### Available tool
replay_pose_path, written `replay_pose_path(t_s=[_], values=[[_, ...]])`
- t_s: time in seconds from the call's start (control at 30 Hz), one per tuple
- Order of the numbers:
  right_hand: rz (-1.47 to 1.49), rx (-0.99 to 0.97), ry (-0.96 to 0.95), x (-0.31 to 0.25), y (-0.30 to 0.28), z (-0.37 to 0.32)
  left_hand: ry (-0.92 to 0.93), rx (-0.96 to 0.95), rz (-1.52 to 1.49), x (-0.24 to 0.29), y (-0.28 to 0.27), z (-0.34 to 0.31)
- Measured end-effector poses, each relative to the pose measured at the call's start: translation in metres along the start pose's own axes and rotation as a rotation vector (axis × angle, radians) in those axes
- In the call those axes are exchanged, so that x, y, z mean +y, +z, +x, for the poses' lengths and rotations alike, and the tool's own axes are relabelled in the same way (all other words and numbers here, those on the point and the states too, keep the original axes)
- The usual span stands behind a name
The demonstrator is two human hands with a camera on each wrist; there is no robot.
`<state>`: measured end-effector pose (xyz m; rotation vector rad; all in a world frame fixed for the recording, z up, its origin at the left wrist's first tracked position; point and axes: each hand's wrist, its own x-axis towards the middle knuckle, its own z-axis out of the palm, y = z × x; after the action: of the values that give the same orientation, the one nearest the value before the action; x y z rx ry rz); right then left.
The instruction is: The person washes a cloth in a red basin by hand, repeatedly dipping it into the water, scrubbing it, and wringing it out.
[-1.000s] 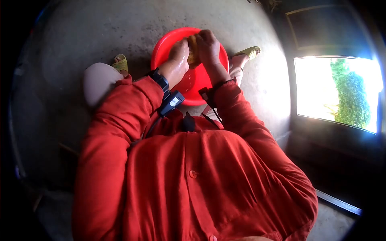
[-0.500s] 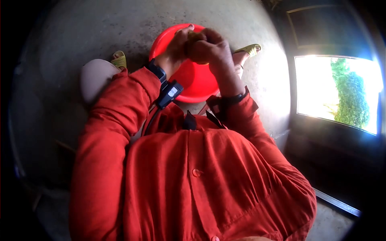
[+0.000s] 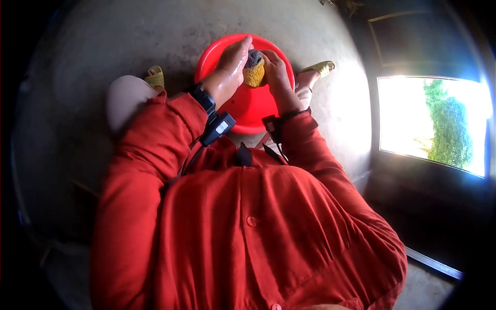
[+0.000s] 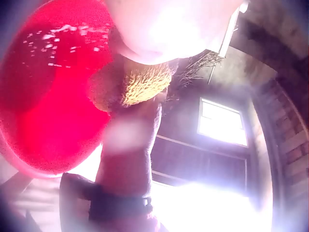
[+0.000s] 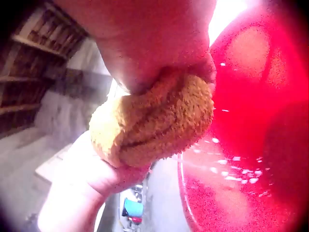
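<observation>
A bunched yellow and grey fuzzy cloth [image 3: 254, 75] is held between both hands above a red basin [image 3: 250, 111]. The left hand [image 3: 234, 63] grips its left side, the skin looking wet; the right hand [image 3: 277, 71] grips its right side. In the left wrist view the yellow cloth [image 4: 147, 84] shows below the near hand [image 4: 169, 26], with the right hand's wrist beneath. The right wrist view has the folded cloth [image 5: 154, 123] between the near hand [image 5: 149, 38] and the left hand [image 5: 104, 174]. Most fingertips are hidden.
Feet in yellow-green sandals [image 3: 155, 77] stand on the grey floor [image 3: 170, 31] on both sides of the basin. At the right is a dark door or wall with a bright opening [image 3: 403, 113]. Water glints inside the basin [image 4: 53, 106].
The hands have moved apart a little from their overlapped hold, and the grey part of the cloth has come into view between them. The right hand has shifted off the cloth's front.
</observation>
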<state>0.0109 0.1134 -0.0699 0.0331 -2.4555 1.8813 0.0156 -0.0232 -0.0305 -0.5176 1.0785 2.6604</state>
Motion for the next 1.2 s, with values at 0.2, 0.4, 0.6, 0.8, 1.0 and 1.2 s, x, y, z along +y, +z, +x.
replay_pose_path(t_s=[0.2, 0.4, 0.6, 0.8, 1.0, 1.2], values=[[0.563, -0.383, 0.425, -0.032, -0.027, -0.024, -0.018, -0.260, 0.008, 0.008, -0.002, 0.021], [0.416, -0.347, 0.281, -0.038, -0.052, -0.014, 0.112, -0.349, -0.023, 0.022, 0.000, 0.011], [0.729, -0.149, 0.166, -0.068, -0.063, -0.012, 0.242, -0.117, 0.195, 0.002, -0.027, 0.038], [-0.014, -0.084, -0.318, -0.098, -0.036, -0.011, -0.260, 0.006, 0.398, -0.014, -0.024, 0.012], [0.538, -0.140, -0.038, -0.143, -0.011, -0.029, -0.542, -0.362, -0.120, -0.017, -0.017, 0.015], [-0.583, -0.148, -0.863, -0.122, 0.048, -0.057, 0.212, -0.617, 0.328, 0.005, -0.034, -0.050]])
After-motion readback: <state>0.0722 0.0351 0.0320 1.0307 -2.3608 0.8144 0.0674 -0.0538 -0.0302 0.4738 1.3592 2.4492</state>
